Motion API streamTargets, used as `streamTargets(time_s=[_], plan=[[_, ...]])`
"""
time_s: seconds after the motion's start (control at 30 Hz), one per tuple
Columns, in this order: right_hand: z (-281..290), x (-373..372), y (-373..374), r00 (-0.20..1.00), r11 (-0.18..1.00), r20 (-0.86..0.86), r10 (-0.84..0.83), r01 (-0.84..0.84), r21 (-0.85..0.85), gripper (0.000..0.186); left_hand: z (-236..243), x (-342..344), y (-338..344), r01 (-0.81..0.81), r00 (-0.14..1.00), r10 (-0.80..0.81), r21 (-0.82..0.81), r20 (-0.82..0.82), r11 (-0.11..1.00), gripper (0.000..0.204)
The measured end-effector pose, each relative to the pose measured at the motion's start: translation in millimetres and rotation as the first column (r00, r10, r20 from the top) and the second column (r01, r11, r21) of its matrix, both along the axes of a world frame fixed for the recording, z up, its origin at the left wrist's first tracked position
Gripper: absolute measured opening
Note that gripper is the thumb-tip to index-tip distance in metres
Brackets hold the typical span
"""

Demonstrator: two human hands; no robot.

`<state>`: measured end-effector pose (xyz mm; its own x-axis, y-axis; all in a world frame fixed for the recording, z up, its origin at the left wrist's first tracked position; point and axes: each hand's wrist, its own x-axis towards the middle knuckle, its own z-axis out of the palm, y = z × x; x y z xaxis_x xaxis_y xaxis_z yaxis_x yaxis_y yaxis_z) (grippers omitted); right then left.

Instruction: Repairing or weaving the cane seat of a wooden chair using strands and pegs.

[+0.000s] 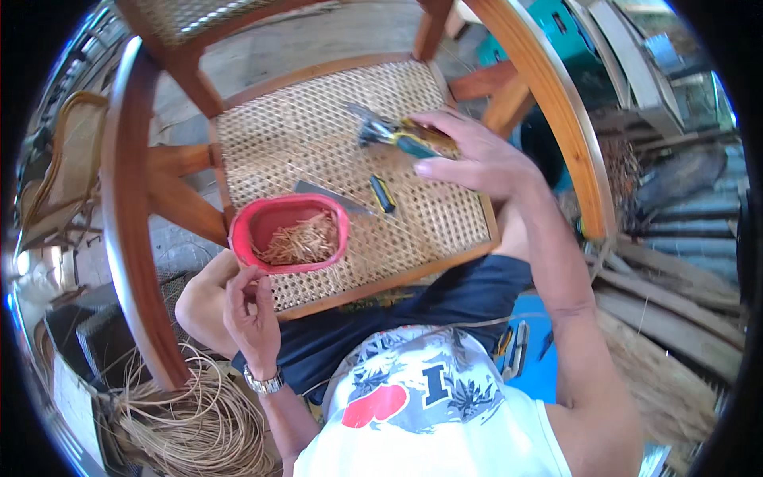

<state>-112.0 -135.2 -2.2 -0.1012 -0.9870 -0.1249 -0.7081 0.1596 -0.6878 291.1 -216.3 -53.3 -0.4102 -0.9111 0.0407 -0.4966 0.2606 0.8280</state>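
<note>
My right hand (477, 155) is wrapped round a pair of pliers (409, 141) with green and yellow handles, held over the right half of a woven cane seat (433, 226). The metal jaws point left and are slightly blurred. Just below the near left rim of a red oval container (343, 238), my left hand (253, 310) has its fingers curled together; what they hold, if anything, is too small to make out. Short cane pieces (306, 241) lie inside the container. A flat grey blade-like tool (326, 193) and a small black and yellow object (382, 193) rest on the seat.
Wooden chair arms (127, 215) rise on both sides of the seat. A coil of cane strands (199, 421) lies at lower left, with another cane chair (73, 175) beyond. Wooden planks (660, 342) fill the right side. Tools (518, 350) lie on a blue surface beside my right thigh.
</note>
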Motion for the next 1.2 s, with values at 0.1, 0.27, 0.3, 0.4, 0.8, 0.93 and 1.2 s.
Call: streamTargets(time_s=[0.1, 0.27, 0.3, 0.4, 0.8, 0.93, 1.2], plan=[[-1, 2, 104, 0.868, 0.973, 0.443, -0.224, 0.169, 0.16, 0.068, -5, -11, 0, -0.017, 1.0, 0.017, 0.026, -0.005, 1.0, 0.021], [16, 29, 301, 0.336, 0.772, 0.728, -0.597, 0.489, 0.407, 0.072, -13, -49, -16, 0.082, 0.993, -0.077, 0.054, -0.088, 0.995, 0.026], [17, 33, 339, 0.309, 0.743, 0.721, -0.62, 0.528, 0.412, 0.072, -12, -57, -19, 0.07, 0.996, -0.067, 0.047, -0.061, 0.996, 0.028], [-7, 40, 440, 0.008, 0.282, 0.501, -0.865, 0.834, 0.474, 0.069, -8, -89, -27, 0.137, 0.991, -0.137, 0.0, -0.014, 0.991, 0.033], [-153, 176, 619, 0.101, -0.153, -0.507, -0.856, 0.888, 0.435, 0.086, 10, -134, -12, 0.319, 0.944, -0.321, -0.032, -0.079, 0.947, 0.038], [-175, 171, 610, 0.21, -0.09, -0.523, -0.826, 0.867, 0.49, 0.098, 12, -124, -10, 0.351, 0.935, -0.353, -0.059, -0.028, 0.934, 0.038], [-204, 145, 610, 0.141, -0.05, -0.678, -0.722, 0.966, 0.254, 0.09, 24, -96, -16, 0.264, 0.963, -0.269, -0.119, -0.021, 0.957, 0.039]])
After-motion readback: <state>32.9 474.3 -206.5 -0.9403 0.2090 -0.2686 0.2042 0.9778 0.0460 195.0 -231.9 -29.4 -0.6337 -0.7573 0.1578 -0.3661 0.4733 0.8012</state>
